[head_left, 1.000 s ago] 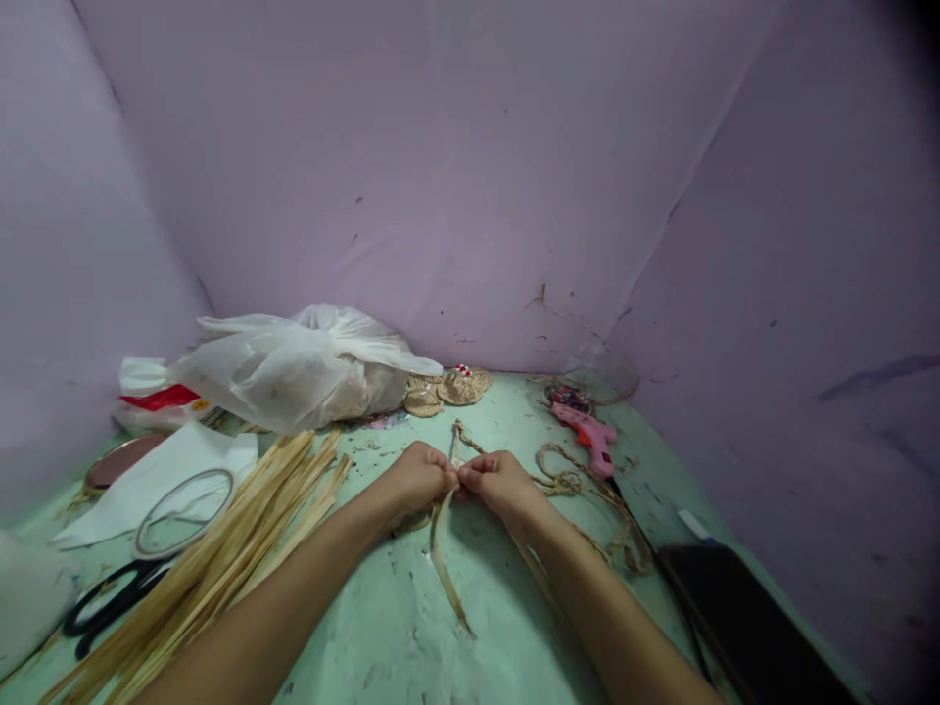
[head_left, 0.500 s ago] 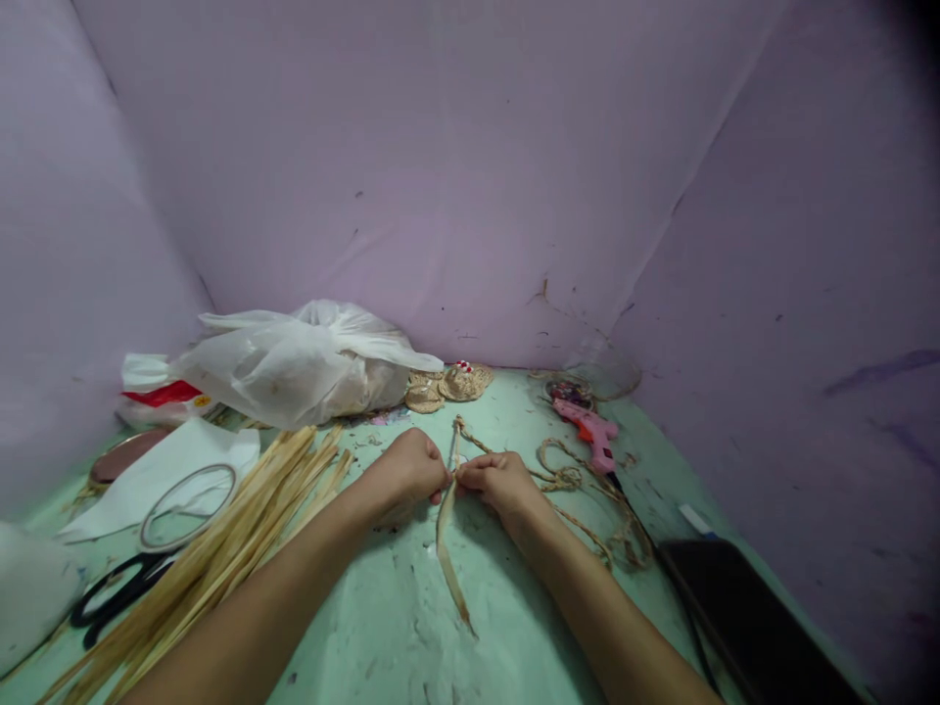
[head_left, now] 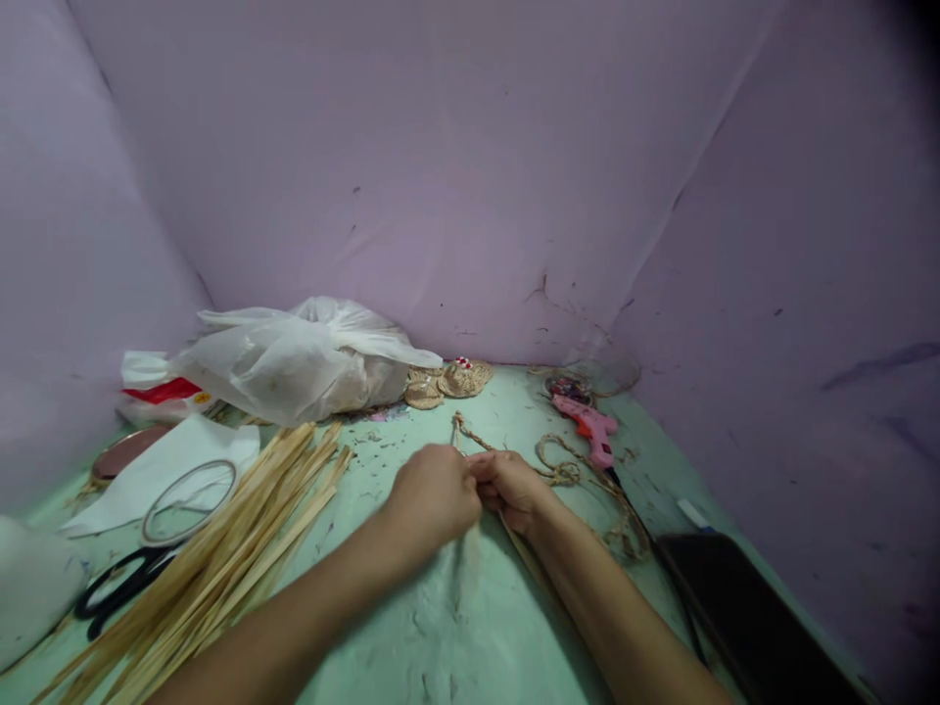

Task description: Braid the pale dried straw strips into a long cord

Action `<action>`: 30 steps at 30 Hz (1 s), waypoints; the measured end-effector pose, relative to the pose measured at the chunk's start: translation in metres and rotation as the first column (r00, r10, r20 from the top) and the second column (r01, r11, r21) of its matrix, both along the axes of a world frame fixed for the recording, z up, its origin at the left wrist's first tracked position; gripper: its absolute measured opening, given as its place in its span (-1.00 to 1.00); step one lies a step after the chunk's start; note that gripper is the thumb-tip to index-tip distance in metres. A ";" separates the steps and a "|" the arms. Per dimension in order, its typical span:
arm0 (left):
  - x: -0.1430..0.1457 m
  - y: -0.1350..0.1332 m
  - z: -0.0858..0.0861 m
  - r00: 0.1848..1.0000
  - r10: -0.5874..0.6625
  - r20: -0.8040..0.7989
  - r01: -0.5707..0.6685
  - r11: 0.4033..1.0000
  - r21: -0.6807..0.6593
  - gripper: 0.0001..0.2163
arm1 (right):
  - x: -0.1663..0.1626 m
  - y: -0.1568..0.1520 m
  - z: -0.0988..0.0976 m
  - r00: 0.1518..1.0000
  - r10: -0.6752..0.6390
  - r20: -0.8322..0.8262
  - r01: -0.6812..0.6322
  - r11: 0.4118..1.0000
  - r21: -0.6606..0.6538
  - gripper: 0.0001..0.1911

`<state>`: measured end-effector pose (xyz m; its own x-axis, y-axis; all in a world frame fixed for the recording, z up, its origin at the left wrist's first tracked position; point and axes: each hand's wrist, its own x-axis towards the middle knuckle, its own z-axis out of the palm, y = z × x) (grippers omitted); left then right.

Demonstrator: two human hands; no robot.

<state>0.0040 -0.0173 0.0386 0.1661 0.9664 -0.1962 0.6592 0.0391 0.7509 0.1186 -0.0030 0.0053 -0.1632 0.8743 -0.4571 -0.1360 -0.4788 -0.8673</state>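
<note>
My left hand is closed over a pale strip of dried plant fibre, its back toward me. Close against it, my right hand pinches the same fibre work, with a strip running down beneath its wrist. Beyond the fingers, a braided cord bends at a small knotted end on the table and leads off to the right. A blurred loose strip hangs below my left hand. The exact crossing of the strips is hidden behind my fingers.
Dried fibre strips lie left, beside black-handled scissors and a ring of tape. Behind are a white plastic bag and small woven hats. On the right lie a pink glue gun and a dark flat device.
My left hand has moved right and turned over, now meeting my right hand. One strip has shifted toward my right forearm; my right hand has moved slightly right.
</note>
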 end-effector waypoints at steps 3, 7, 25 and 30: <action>-0.009 0.017 0.009 0.993 0.120 0.016 -0.119 0.992 -0.032 -0.81 | 0.002 0.001 0.000 0.999 0.012 -0.042 -0.012 1.000 -0.007 -0.91; -0.007 0.023 0.005 0.963 0.150 0.224 -0.059 0.929 -0.366 -0.81 | 0.003 0.000 0.001 0.998 0.050 -0.042 -0.049 0.999 0.019 -0.94; -0.006 0.027 -0.027 0.994 -0.018 -0.107 0.017 1.000 -0.011 -0.86 | -0.018 -0.027 0.033 0.051 -0.149 0.988 -0.487 0.860 0.155 -0.78; -0.002 0.021 -0.024 0.986 0.130 0.109 -0.106 0.974 -0.199 -0.85 | -0.029 -0.039 0.040 0.040 -0.089 0.995 -0.485 0.869 0.097 -0.77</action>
